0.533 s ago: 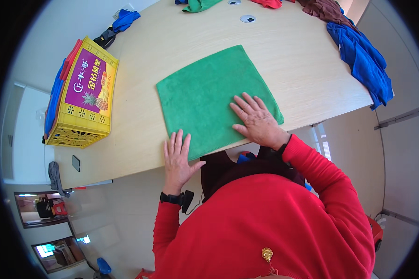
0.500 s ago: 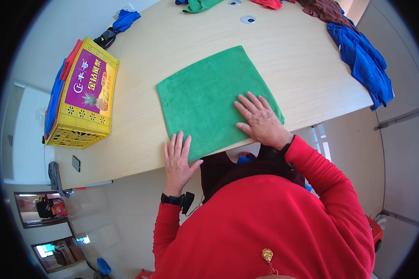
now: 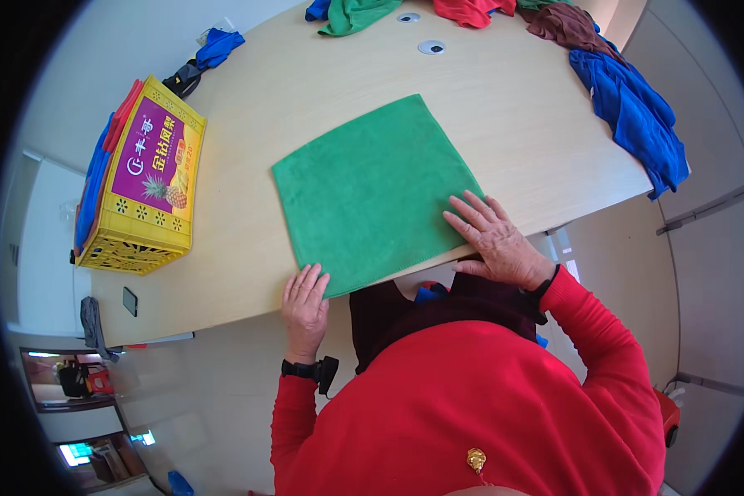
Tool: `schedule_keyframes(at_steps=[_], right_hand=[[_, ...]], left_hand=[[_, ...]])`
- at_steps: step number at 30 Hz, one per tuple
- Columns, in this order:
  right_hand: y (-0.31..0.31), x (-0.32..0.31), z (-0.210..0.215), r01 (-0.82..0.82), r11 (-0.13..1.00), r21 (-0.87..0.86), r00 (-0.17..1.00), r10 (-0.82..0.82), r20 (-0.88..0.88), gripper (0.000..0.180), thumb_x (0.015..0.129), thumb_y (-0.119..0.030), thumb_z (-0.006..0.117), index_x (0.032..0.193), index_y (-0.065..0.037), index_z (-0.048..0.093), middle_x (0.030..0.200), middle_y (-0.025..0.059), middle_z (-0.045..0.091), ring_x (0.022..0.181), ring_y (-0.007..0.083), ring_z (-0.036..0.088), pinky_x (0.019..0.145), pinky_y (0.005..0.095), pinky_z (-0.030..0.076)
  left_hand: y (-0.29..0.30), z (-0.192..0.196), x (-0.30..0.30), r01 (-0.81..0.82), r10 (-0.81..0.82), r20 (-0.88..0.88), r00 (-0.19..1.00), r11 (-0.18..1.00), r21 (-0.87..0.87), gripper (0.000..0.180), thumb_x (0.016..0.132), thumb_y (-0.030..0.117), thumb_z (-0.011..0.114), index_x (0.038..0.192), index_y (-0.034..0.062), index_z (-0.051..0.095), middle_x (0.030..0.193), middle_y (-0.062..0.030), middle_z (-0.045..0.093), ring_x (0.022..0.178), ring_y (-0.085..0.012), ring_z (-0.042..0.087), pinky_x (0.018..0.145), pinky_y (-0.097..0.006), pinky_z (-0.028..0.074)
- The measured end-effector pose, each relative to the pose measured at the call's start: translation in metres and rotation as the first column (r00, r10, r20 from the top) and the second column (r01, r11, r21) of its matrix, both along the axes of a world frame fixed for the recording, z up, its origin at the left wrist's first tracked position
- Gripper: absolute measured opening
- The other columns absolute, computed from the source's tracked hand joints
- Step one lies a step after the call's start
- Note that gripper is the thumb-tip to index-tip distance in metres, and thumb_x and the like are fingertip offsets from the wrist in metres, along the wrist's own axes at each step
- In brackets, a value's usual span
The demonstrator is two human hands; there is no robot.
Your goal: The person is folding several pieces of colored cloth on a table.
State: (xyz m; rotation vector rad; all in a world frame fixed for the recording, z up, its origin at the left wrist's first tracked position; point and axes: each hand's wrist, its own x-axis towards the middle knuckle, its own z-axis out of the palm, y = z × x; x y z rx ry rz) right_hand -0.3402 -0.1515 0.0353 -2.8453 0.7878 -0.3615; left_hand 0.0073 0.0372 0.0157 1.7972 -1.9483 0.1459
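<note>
A green cloth [image 3: 368, 194], roughly square and smooth, lies flat at the table's front edge. At its near left corner rests my left hand [image 3: 305, 307], fingers stretched out side by side on the corner; its thumb hardly shows. My right hand [image 3: 498, 241] lies at the near right corner, fingers spread over the cloth and thumb beside the front edge. Neither hand visibly grips the fabric. Each wrist wears a black band.
The pale wooden table [image 3: 546, 149] carries a yellow plastic crate [image 3: 132, 245] with red and blue cloths at left, and a phone [image 3: 130, 302] nearby. Crumpled blue [image 3: 628, 112], brown [image 3: 569, 27], red [image 3: 471, 11] and green cloths [image 3: 357, 15] lie along the far and right edges.
My right hand has slid right and toward me, from on the cloth to its near right corner. The left hand's fingers have drawn closer together at the left corner.
</note>
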Motion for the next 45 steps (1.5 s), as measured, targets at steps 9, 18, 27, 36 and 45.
schedule_keyframes(at_steps=[9,18,27,36,45], right_hand=[[-0.007,0.017,-0.003,0.016,0.999,0.05,0.994,-0.021,0.105,0.067,0.084,-0.028,0.073,0.142,-0.007,0.048,0.148,0.0146,0.047,0.139,0.0338,0.041,0.117,0.0489,0.03],[-0.031,-0.003,0.014,-0.011,0.993,0.115,0.952,-0.025,0.305,0.034,0.073,0.004,0.064,0.106,-0.002,0.068,0.105,0.0114,0.071,0.103,0.0296,0.067,0.089,0.0383,0.054],[-0.074,0.011,0.066,0.072,0.628,0.775,0.978,-0.197,0.069,0.015,0.091,-0.009,0.07,0.102,0.001,0.068,0.084,0.0013,0.07,0.079,0.0077,0.062,0.076,0.0257,0.051],[-0.17,0.084,-0.016,0.204,0.569,0.797,0.855,-0.499,0.137,0.024,0.092,-0.018,0.069,0.105,0.002,0.071,0.087,0.0011,0.071,0.076,0.0077,0.063,0.073,0.0255,0.052],[-0.169,0.079,-0.033,0.36,0.711,0.604,0.829,-0.541,0.142,0.03,0.093,-0.027,0.068,0.103,0.002,0.07,0.081,0.0038,0.069,0.071,0.0092,0.062,0.065,0.0266,0.051]], left_hand=[[-0.017,0.039,0.002,-0.046,0.025,-0.156,0.987,0.99,-0.135,0.023,0.084,-0.003,0.06,0.106,0.0045,0.067,0.103,-0.0105,0.071,0.106,-0.0297,0.067,0.108,-0.049,0.041],[-0.003,0.042,0.013,-0.039,0.034,-0.304,0.952,0.999,-0.013,0.017,0.088,0.0,0.061,0.103,0.0033,0.067,0.101,-0.0107,0.071,0.103,-0.0282,0.067,0.108,-0.047,0.042],[-0.012,0.064,0.044,-0.195,0.319,-0.593,0.739,0.945,0.264,0.017,0.091,0.009,0.069,0.101,-0.0039,0.067,0.081,0.0018,0.061,0.075,-0.0051,0.052,0.067,-0.023,0.045],[-0.154,-0.022,0.129,-0.124,0.197,-0.8,0.566,0.98,0.154,0.024,0.092,0.02,0.071,0.091,-0.0039,0.068,0.07,0.0024,0.06,0.066,-0.0051,0.051,0.059,-0.027,0.043],[-0.173,-0.039,0.126,-0.269,0.315,-0.66,0.682,0.947,0.174,0.031,0.088,0.027,0.073,0.088,-0.0035,0.067,0.064,-0.0047,0.062,0.06,-0.0111,0.053,0.058,-0.033,0.045]])
